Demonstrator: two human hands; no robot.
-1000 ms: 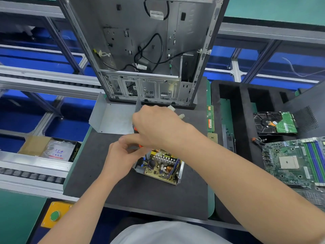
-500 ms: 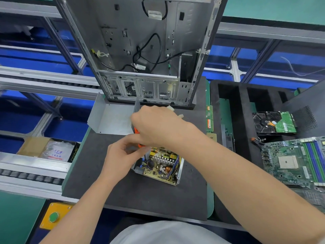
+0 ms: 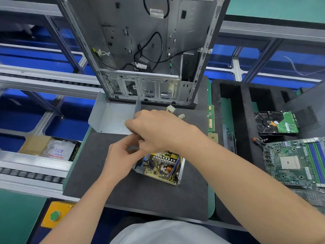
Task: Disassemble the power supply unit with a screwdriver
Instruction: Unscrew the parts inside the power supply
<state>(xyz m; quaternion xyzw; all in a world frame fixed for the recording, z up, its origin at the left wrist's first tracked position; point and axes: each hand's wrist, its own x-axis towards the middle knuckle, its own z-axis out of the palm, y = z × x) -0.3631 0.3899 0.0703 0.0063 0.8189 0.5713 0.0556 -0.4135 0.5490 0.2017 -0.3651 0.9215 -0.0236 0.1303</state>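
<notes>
Both bare forearms come in from the bottom and meet in the middle. The right hand [image 3: 158, 131] sits on top, knuckles up, fingers curled down. The left hand [image 3: 121, 155] is tucked just under it, fingers curled, touching the right's fingers.

The only word I can read is "PRIME", in pale letters on the black box [image 3: 75, 152] at far left. The bag [image 3: 59, 150] inside it carries blue and red print, and the computer case [image 3: 98, 23] holds a white label [image 3: 156, 13]; both are too small for me to read.
</notes>
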